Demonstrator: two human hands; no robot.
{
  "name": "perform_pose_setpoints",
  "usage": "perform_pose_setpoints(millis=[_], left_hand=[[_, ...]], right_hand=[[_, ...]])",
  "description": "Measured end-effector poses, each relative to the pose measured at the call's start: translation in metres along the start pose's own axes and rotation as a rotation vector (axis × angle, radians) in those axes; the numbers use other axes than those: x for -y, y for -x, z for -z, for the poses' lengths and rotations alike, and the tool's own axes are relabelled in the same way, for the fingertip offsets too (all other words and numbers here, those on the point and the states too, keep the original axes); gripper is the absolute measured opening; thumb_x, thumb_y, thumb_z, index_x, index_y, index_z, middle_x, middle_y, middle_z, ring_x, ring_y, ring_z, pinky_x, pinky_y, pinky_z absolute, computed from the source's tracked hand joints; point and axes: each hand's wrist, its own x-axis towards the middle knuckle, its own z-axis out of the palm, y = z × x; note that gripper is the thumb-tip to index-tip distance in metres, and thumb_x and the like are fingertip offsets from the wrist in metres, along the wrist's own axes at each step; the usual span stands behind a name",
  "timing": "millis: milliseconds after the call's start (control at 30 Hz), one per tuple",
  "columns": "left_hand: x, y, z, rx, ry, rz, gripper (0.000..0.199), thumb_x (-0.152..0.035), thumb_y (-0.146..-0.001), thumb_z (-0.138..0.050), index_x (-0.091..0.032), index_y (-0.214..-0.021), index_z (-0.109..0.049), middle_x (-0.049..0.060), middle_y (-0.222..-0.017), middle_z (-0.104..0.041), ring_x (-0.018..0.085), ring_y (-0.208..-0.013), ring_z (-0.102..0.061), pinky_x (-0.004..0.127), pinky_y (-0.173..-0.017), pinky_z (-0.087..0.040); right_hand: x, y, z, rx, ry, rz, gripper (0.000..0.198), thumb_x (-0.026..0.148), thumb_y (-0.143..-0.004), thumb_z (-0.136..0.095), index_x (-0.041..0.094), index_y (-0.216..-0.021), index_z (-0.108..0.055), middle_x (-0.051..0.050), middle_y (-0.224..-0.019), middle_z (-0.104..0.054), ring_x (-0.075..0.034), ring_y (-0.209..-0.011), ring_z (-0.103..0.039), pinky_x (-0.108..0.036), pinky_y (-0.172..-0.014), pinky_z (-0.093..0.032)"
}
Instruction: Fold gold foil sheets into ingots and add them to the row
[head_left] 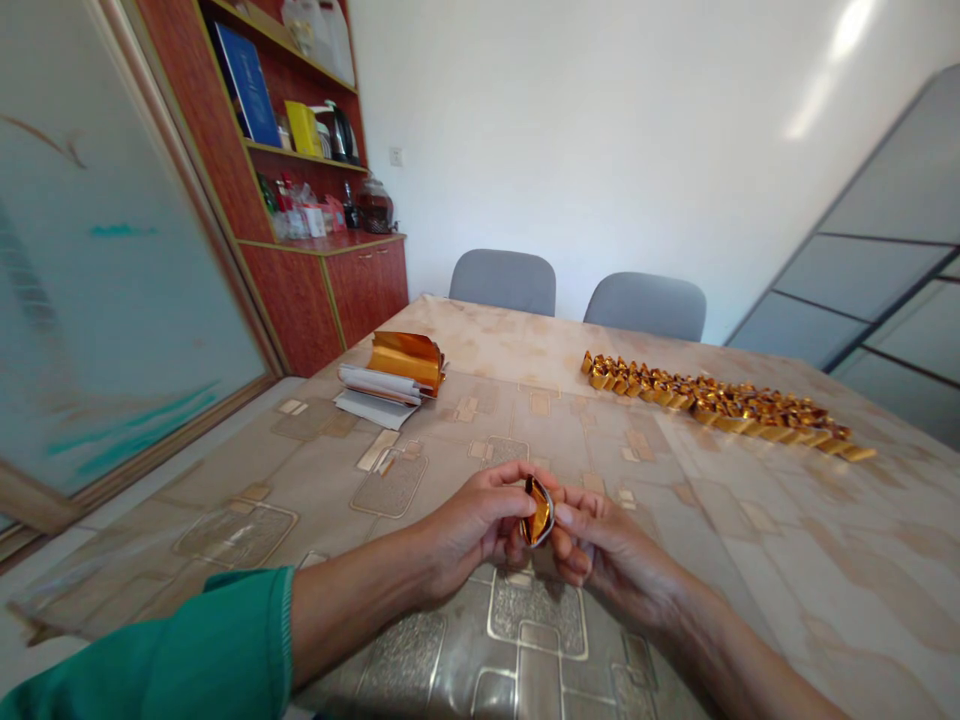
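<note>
Between both hands, just above the near part of the table, is a small folded gold foil paper piece (541, 522), opened into a hollow boat-like shape. My left hand (491, 515) grips it, with the thumb pressed at its inner side and fingers around the back. My right hand (592, 530) pinches its right edge between thumb and fingers. A stack of gold foil sheets (405, 355) with white backs lies curled on the table to the left. Rows of finished-looking folded gold pieces (720, 400) stand packed together at the right.
A patterned plastic tablecloth (540, 400) covers the table. Two grey chairs (502, 280) stand at its far side. Back left is a red-brown cabinet (367, 285) with bottles, a kettle (343, 135) and a glass jar (375, 205). A frosted glass sliding door (112, 260) is at the left.
</note>
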Motion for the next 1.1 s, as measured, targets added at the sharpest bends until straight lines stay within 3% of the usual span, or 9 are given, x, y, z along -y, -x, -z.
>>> perform_pose_setpoints(millis=[200,733,867,1100], left_hand=[[0.0013,-0.0006,-0.0009,0.011,0.021,0.005,0.023,-0.028,-0.077,-0.066,-0.018,-0.096,-0.060,0.000,-0.073,-0.057,0.009,-0.057,-0.050,0.020,-0.051,-0.032],[0.0051,-0.0034,-0.0016,-0.021,-0.014,-0.032,0.022,-0.034,-0.082,-0.064,-0.018,-0.097,-0.060,-0.001,-0.071,-0.055,0.007,-0.053,-0.046,0.018,-0.050,-0.032],[0.0000,-0.0011,0.0004,0.069,0.002,0.009,0.026,-0.028,-0.077,-0.067,-0.018,-0.100,-0.059,-0.001,-0.073,-0.057,0.007,-0.052,-0.045,0.019,-0.051,-0.032],[0.0015,-0.0016,0.0051,0.068,-0.019,0.035,0.032,-0.015,-0.070,-0.064,-0.020,-0.101,-0.058,-0.001,-0.073,-0.057,0.009,-0.056,-0.049,0.022,-0.055,-0.031]], right_hand=[[-0.0021,-0.0019,0.0025,-0.018,0.027,0.018,0.026,0.035,-0.082,-0.077,0.014,-0.098,-0.072,0.006,-0.050,-0.055,-0.005,-0.040,-0.040,-0.017,-0.044,-0.039],[-0.0020,-0.0030,0.0050,-0.006,0.026,0.014,0.018,0.032,-0.085,-0.074,0.015,-0.092,-0.071,0.005,-0.056,-0.058,-0.004,-0.041,-0.041,-0.016,-0.043,-0.040],[-0.0006,-0.0016,0.0048,-0.029,0.031,0.019,0.023,0.034,-0.082,-0.078,0.016,-0.095,-0.071,0.006,-0.054,-0.057,-0.004,-0.040,-0.038,-0.015,-0.042,-0.038],[-0.0045,-0.0019,0.0090,-0.034,0.077,0.015,0.024,0.036,-0.080,-0.079,0.015,-0.086,-0.069,0.004,-0.056,-0.058,-0.004,-0.042,-0.041,-0.016,-0.044,-0.037]])
